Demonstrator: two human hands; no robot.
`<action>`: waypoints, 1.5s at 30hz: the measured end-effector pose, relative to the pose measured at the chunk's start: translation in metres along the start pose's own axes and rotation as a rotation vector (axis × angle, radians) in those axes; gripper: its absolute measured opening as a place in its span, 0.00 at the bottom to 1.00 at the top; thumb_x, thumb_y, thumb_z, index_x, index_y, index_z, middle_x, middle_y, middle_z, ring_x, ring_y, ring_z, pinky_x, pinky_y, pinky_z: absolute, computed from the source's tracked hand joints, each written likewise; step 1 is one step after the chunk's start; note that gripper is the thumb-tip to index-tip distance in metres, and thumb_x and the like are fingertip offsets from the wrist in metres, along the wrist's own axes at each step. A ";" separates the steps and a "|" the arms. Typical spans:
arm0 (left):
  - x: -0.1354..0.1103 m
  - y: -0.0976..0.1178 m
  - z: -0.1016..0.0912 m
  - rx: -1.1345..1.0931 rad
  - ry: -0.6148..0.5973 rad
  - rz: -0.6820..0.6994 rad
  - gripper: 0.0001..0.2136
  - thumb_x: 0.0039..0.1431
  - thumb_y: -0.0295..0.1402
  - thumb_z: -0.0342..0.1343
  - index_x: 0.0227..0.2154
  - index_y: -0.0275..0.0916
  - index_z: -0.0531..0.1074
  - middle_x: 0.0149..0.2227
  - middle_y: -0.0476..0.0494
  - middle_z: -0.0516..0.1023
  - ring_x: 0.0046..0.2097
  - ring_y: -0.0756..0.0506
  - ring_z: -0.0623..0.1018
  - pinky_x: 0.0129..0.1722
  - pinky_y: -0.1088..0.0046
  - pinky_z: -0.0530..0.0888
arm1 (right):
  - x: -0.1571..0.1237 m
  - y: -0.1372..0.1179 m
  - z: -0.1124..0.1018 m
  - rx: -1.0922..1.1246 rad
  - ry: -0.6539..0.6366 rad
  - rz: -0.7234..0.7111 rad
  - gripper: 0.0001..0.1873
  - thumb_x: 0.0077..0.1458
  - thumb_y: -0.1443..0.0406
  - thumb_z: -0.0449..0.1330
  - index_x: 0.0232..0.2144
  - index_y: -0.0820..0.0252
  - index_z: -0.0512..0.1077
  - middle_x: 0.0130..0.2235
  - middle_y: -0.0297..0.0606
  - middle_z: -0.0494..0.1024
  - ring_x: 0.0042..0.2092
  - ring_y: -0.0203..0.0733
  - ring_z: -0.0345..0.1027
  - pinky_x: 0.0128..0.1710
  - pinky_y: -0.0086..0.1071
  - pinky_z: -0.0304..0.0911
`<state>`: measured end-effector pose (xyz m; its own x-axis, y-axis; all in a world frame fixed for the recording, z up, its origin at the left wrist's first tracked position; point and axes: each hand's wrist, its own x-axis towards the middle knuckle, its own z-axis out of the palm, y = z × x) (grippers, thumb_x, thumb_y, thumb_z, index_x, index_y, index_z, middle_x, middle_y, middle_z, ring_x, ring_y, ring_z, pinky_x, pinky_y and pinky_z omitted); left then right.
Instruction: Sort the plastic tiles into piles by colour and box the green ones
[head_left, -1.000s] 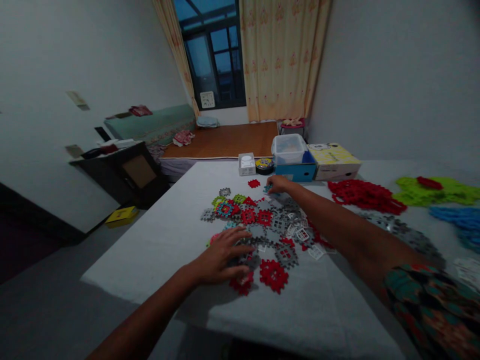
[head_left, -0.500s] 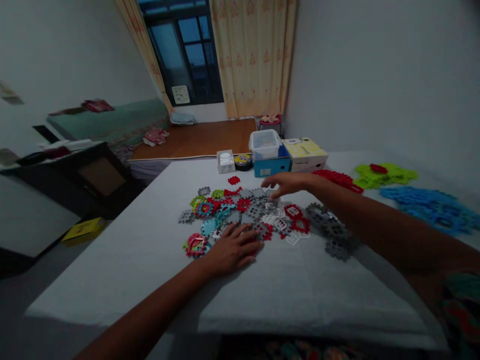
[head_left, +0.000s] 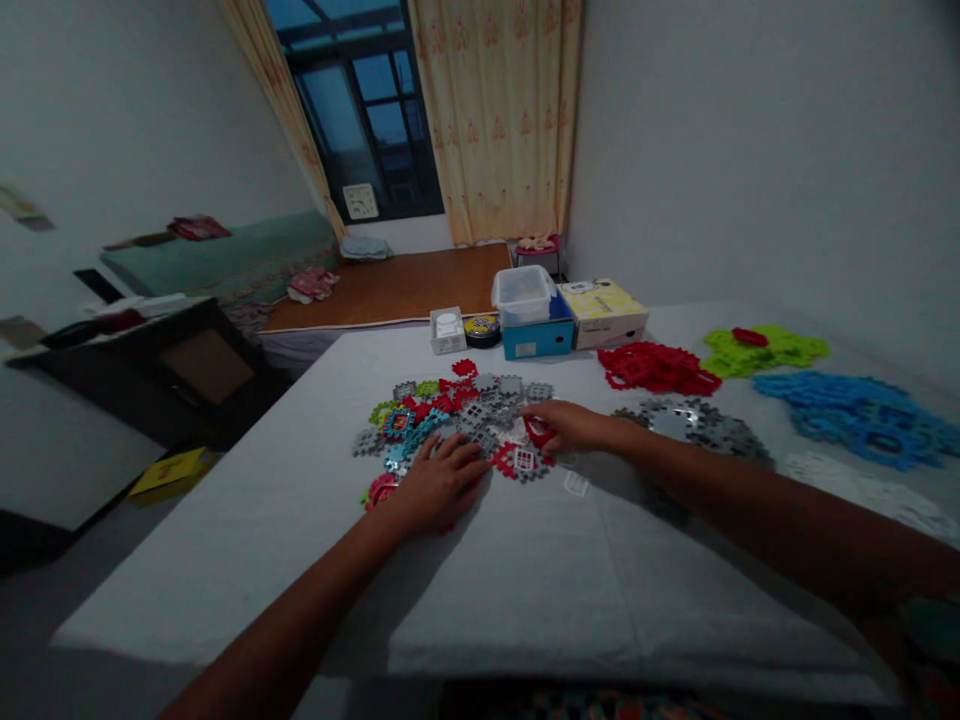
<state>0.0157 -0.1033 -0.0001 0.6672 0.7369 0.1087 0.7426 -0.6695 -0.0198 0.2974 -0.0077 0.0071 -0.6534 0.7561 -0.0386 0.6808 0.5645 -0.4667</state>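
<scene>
Right hand (head_left: 576, 428) gripping red notched plastic piece (head_left: 538, 432) at right side of mixed-colour heap of toothed plastic pieces (head_left: 480, 412), thumb and fingers clamping it. Left hand (head_left: 441, 487) lying over heap's near side, fingers standing slightly apart. Separate red plastic stack (head_left: 656, 368) sitting farther right on white cloth-covered table (head_left: 300, 520).

Toothed pieces (head_left: 472, 415): plastic-looking, mostly matt; gray pile (head_left: 720, 435) has a glossy glint. Tabletop (head_left: 300, 560): matt cloth cover, lightly creased. Tub (head_left: 523, 292): translucent smooth plastic. Blue box (head_left: 538, 340): cardboard-looking, smooth. Curtain (head_left: 495, 120): matt pleated cloth
</scene>
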 end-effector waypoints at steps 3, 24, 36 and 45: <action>0.002 -0.004 -0.009 0.028 0.013 -0.027 0.14 0.60 0.31 0.51 0.47 0.49 0.73 0.54 0.45 0.73 0.60 0.38 0.64 0.60 0.49 0.53 | 0.014 0.002 -0.011 0.095 0.033 -0.053 0.30 0.45 0.66 0.66 0.54 0.56 0.69 0.51 0.40 0.75 0.48 0.44 0.71 0.47 0.33 0.64; 0.063 0.002 -0.015 0.035 0.092 -0.064 0.09 0.62 0.32 0.51 0.39 0.46 0.76 0.46 0.47 0.78 0.51 0.42 0.72 0.54 0.58 0.62 | 0.005 -0.003 -0.055 -0.253 0.259 0.129 0.18 0.61 0.60 0.56 0.52 0.60 0.68 0.50 0.44 0.72 0.48 0.46 0.68 0.47 0.42 0.66; 0.095 -0.008 -0.003 -0.012 0.044 -0.040 0.20 0.59 0.23 0.48 0.53 0.45 0.70 0.58 0.42 0.69 0.58 0.40 0.68 0.56 0.58 0.65 | -0.125 0.086 -0.068 -0.358 0.300 0.363 0.20 0.55 0.58 0.53 0.46 0.59 0.76 0.48 0.45 0.78 0.48 0.51 0.71 0.48 0.41 0.65; 0.092 -0.011 0.013 -0.050 0.034 -0.092 0.18 0.60 0.30 0.51 0.53 0.47 0.70 0.51 0.43 0.74 0.52 0.42 0.71 0.52 0.63 0.68 | -0.050 0.003 -0.055 -0.337 0.264 0.097 0.16 0.59 0.59 0.55 0.47 0.56 0.74 0.48 0.42 0.77 0.46 0.45 0.72 0.46 0.36 0.65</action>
<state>0.0692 -0.0269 -0.0030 0.5932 0.7925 0.1416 0.7963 -0.6034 0.0413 0.3505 -0.0261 0.0564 -0.5039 0.8449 0.1796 0.8334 0.5302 -0.1560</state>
